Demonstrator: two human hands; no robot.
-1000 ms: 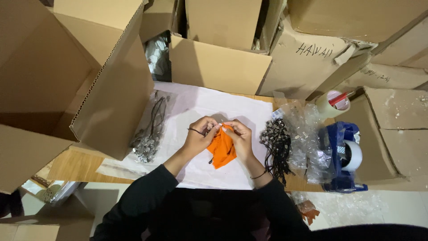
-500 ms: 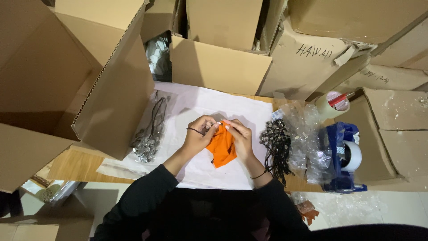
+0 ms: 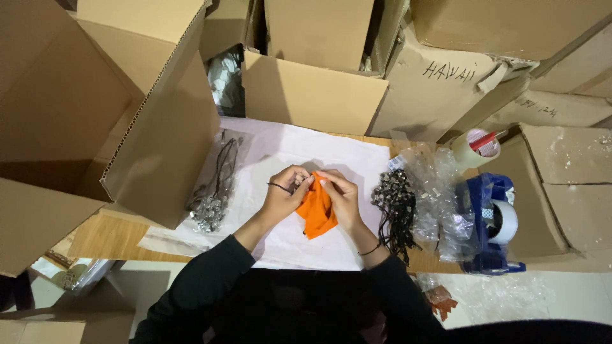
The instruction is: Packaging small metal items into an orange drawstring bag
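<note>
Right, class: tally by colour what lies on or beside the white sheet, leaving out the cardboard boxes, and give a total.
Orange: 1, the orange cloth held by the left hand and right hand.
Black: 2, the left cord bundle and right cord bundle.
Blue: 1, the tape dispenser.
Total: 4

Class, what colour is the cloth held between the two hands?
Orange: the cloth shows plainly in the head view, against the white sheet.

Warm, fairly dim indoor light falls from above, brightest on the white sheet [image 3: 287, 150] covering the bench. Deep shadows fill gaps between the cardboard boxes [image 3: 312, 95]. Edges bend with wide-angle distortion; fine detail looks soft, and the clear plastic bags [image 3: 440, 191] glint.
</note>
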